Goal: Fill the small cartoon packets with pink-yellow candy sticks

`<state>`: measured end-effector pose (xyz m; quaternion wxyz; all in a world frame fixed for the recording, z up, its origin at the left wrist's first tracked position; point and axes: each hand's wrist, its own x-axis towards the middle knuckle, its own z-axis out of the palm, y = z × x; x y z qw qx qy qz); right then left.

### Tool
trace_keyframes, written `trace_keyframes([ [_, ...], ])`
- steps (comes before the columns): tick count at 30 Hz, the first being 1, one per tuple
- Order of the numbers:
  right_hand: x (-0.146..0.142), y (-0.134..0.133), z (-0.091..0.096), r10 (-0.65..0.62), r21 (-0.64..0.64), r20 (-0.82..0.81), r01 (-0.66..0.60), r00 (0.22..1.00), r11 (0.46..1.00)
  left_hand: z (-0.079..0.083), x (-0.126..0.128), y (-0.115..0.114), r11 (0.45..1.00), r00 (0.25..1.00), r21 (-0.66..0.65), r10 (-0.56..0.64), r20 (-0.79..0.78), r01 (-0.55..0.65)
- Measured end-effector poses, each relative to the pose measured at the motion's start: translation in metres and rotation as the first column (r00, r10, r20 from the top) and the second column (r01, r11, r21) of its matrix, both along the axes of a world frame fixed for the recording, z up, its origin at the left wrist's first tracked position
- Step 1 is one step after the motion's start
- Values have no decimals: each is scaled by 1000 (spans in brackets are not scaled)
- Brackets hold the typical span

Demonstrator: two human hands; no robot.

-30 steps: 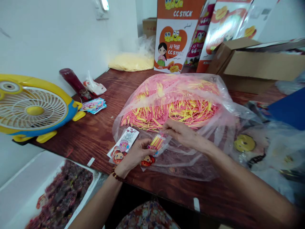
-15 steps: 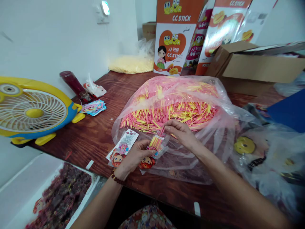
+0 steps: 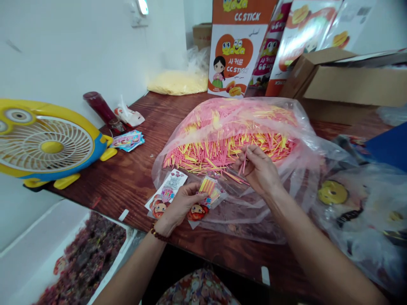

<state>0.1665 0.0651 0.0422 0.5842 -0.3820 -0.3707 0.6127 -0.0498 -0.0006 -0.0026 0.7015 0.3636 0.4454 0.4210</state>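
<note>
My left hand (image 3: 178, 206) grips a small printed packet (image 3: 203, 200) with several yellow and pink sticks standing in its open top. It rests low on the wooden table (image 3: 133, 178). Up and to the right, my right hand (image 3: 259, 169) pinches a pink stick (image 3: 244, 163) at the mouth of a large clear bag (image 3: 229, 135) heaped with pink and yellow sticks. An empty printed packet (image 3: 167, 192) lies flat just left of my left hand.
A yellow and blue fan (image 3: 47, 146) stands at the left. A red bottle (image 3: 103, 111) and loose packets (image 3: 127, 140) lie behind it. CC Stick cartons (image 3: 237, 46) and a brown box (image 3: 346, 82) line the back. A white bin (image 3: 79, 262) of dark packets sits below left.
My right hand left the packet's top and moved up and right to the stick pile, where it now pinches a pink stick. My left hand kept the packet in place.
</note>
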Motion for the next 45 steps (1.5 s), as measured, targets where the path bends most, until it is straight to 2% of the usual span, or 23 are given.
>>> trace_keyframes([
  [4,-8,-14,-16,83,-37,278,-76,957,996,-10,-5,2,999,987,38,16,-158,-11],
  [8,-22,-22,-28,170,33,575,-231,800,972,-14,-10,3,999,966,38,-22,-259,33],
  [11,-26,-17,-33,260,7,663,-353,702,935,-10,-15,7,997,960,41,-53,-277,66],
  [14,-25,-8,-41,316,-41,658,-386,684,922,-7,-21,10,986,939,126,-64,-339,112],
  [17,-19,-6,-55,358,-91,667,-406,653,909,-13,-24,7,951,846,250,-23,-533,183],
  [20,-10,-11,-72,377,-155,721,-396,581,905,-25,-22,-3,891,665,383,134,-735,244],
  [22,-3,-16,-81,356,-178,789,-368,500,913,-32,-18,-11,834,543,443,218,-811,328],
  [24,4,-18,-83,273,-139,873,-330,404,934,-35,-12,-17,792,441,433,235,-866,429],
  [28,8,-2,-71,75,3,969,-313,236,950,-35,-5,-19,764,305,343,200,-931,547],
  [30,3,12,-62,41,6,989,-316,142,949,-36,-6,-19,762,296,339,201,-934,553],
  [32,-4,27,-55,28,-18,999,-320,26,947,-37,-12,-18,760,330,381,230,-915,527],
  [35,-18,43,-51,16,-57,992,-345,-122,937,-38,-29,-12,751,379,484,330,-865,450],
  [37,-26,49,-50,17,-86,981,-361,-191,928,-37,-45,-7,748,372,536,404,-836,393],
  [39,-34,52,-49,30,-125,968,-371,-250,920,-35,-60,-2,761,333,548,446,-831,347],
  [42,-45,54,-48,43,-172,948,-396,-315,902,-33,-77,5,805,239,503,445,-863,315],
  [45,-53,55,-52,-9,-162,931,-438,-364,884,-34,-85,8,834,146,458,435,-889,307],
])
